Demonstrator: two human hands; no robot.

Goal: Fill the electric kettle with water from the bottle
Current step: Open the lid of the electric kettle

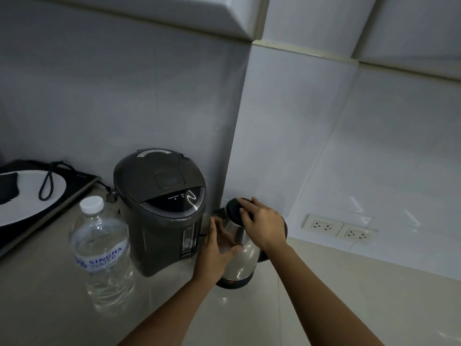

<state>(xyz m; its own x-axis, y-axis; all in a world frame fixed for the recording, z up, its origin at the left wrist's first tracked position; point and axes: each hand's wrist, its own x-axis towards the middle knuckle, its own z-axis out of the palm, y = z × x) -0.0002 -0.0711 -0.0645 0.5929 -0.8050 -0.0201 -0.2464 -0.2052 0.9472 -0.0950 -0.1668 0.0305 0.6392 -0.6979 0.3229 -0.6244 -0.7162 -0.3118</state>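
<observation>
A steel electric kettle [243, 260] with a black lid [235, 211] and black base stands on the counter in the corner by the wall. My left hand [215, 248] is wrapped around the kettle's left side. My right hand [263, 226] rests on top of it, fingers on the lid; the handle is hidden behind this hand. A clear plastic water bottle [104, 255] with a white cap and a blue-lettered label stands upright at the left, capped and nearly full, apart from both hands.
A dark grey thermo pot [162, 208] stands between bottle and kettle, close to my left hand. A black cooktop [74, 189] with a white plate and a cord lies far left. Two wall sockets [336, 229] sit at the right, above pale countertop [249, 320].
</observation>
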